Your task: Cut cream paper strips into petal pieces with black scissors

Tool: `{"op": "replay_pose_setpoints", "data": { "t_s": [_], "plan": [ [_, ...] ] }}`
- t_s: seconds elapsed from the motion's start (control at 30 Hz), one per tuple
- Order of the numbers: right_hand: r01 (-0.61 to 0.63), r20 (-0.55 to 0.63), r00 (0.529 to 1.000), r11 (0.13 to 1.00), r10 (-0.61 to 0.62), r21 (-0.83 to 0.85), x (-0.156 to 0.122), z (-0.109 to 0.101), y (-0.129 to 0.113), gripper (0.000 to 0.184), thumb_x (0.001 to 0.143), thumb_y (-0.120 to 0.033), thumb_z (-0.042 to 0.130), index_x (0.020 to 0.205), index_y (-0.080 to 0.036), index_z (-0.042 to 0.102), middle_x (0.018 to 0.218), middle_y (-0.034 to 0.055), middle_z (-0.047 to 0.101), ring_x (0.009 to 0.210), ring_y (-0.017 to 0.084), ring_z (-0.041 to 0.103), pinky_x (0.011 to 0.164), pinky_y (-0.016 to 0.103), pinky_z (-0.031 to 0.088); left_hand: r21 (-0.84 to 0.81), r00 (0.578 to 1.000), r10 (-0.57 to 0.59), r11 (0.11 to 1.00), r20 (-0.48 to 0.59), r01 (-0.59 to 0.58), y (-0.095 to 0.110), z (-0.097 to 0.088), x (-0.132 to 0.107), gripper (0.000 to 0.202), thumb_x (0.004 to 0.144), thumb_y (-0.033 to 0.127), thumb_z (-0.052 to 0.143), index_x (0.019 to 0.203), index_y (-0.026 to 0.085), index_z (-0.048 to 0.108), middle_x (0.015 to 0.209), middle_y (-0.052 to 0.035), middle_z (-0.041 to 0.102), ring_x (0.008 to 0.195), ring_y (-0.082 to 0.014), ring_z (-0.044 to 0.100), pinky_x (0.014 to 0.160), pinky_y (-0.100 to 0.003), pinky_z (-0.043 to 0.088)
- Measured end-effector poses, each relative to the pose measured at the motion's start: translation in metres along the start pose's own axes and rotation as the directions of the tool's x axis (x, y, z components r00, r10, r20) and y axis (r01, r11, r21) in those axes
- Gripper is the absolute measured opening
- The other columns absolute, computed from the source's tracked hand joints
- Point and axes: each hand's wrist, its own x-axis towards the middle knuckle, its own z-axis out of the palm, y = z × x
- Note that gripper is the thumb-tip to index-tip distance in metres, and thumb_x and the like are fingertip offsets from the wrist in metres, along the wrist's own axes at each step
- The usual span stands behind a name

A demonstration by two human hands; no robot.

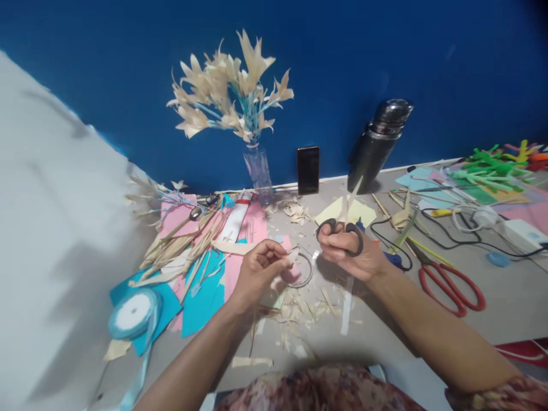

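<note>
My right hand (347, 251) is closed round the black handles of a pair of scissors (347, 220), whose blades point up and away from me. My left hand (260, 268) is pinched shut on a small pale scrap (293, 257) of dried leaf or paper, held just left of the scissors. Both hands hover over a heap of pale cuttings (299, 311) on the grey table (505, 285). A thin wire ring (305, 273) lies under the hands.
A clear vase of pale paper flowers (231, 91) stands at the blue wall, beside a phone (308, 169) and a dark flask (379, 142). Red-handled scissors (449, 282), cables and green paper shapes (488, 165) lie right. Pink and blue sheets (203, 299) and a ribbon roll (133, 313) lie left.
</note>
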Motion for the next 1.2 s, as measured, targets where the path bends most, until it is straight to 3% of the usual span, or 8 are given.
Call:
{"op": "replay_pose_setpoints", "data": {
  "t_s": [0.17,0.43,0.87,0.97,1.07,1.17,1.2],
  "plan": [
    [0.066,-0.073,0.995,0.997,-0.068,-0.037,-0.004,-0.009,-0.017,0.023,0.069,-0.036,0.074,0.073,-0.018,0.06,0.061,-0.0047,0.046,0.046,0.006,0.026,0.046,0.022,0.025,0.09,0.994,-0.048,0.994,-0.099,0.057,0.001,0.003,0.033,0.025,0.067,0.024,0.08,0.081,0.017,0.06,0.064,0.0013,0.064,0.056,-0.0107,0.059,0.053,-0.02,0.043],
    [0.173,-0.13,0.975,0.982,-0.181,-0.068,0.003,-0.023,-0.022,0.028,0.071,-0.037,0.075,0.066,-0.014,0.06,0.055,-0.0055,0.041,0.047,0.005,0.026,0.046,0.023,0.018,0.285,0.981,0.036,0.958,-0.19,0.02,-0.008,0.006,0.103,0.027,0.062,0.024,0.078,0.08,0.016,0.06,0.059,-0.0003,0.066,0.052,-0.0129,0.059,0.052,-0.023,0.044],
    [0.161,-0.239,0.951,0.974,-0.196,-0.161,0.008,-0.025,-0.022,0.028,0.067,-0.039,0.076,0.066,-0.016,0.061,0.049,-0.0055,0.042,0.046,0.008,0.031,0.045,0.024,0.019,0.396,0.976,0.076,0.918,-0.204,0.011,0.002,0.017,0.143,0.011,0.061,0.015,0.072,0.072,0.015,0.068,0.056,-0.0018,0.066,0.047,-0.0126,0.054,0.047,-0.023,0.037],
    [0.171,-0.251,0.943,0.964,-0.22,-0.205,0.011,-0.028,-0.019,0.027,0.068,-0.039,0.076,0.066,-0.016,0.062,0.051,-0.005,0.043,0.047,0.008,0.032,0.045,0.023,0.02,0.421,0.961,0.135,0.907,-0.241,-0.022,0.013,0.012,0.14,0.016,0.064,0.014,0.068,0.08,0.016,0.07,0.065,-0.0023,0.07,0.049,-0.0124,0.054,0.048,-0.023,0.037],
    [0.186,-0.264,0.932,0.952,-0.249,-0.241,0.012,-0.032,-0.018,0.031,0.072,-0.043,0.074,0.064,-0.015,0.062,0.054,-0.0038,0.046,0.046,0.007,0.031,0.045,0.023,0.02,0.43,0.965,0.137,0.902,-0.224,-0.028,0.025,0.005,0.116,0.011,0.069,0.02,0.068,0.08,0.016,0.069,0.073,-0.0051,0.073,0.051,-0.0126,0.054,0.047,-0.023,0.037],
    [0.181,-0.211,0.943,0.928,-0.258,-0.326,0.008,-0.03,-0.017,0.034,0.075,-0.045,0.073,0.063,-0.015,0.064,0.055,-0.0018,0.051,0.047,0.008,0.033,0.044,0.023,0.023,0.361,0.996,-0.025,0.931,-0.09,0.056,0.029,0.004,0.073,0.017,0.072,0.029,0.073,0.081,0.015,0.069,0.075,-0.0085,0.073,0.054,-0.0132,0.056,0.051,-0.024,0.042],
    [0.16,-0.169,0.958,0.922,-0.231,-0.353,0.005,-0.027,-0.016,0.032,0.074,-0.044,0.074,0.064,-0.014,0.066,0.055,-0.0014,0.053,0.048,0.009,0.037,0.044,0.022,0.025,0.29,0.995,-0.09,0.952,-0.042,0.098,0.028,0.006,0.057,0.024,0.075,0.034,0.074,0.088,0.015,0.07,0.084,-0.011,0.074,0.057,-0.0144,0.059,0.053,-0.025,0.045]
  ]
}}
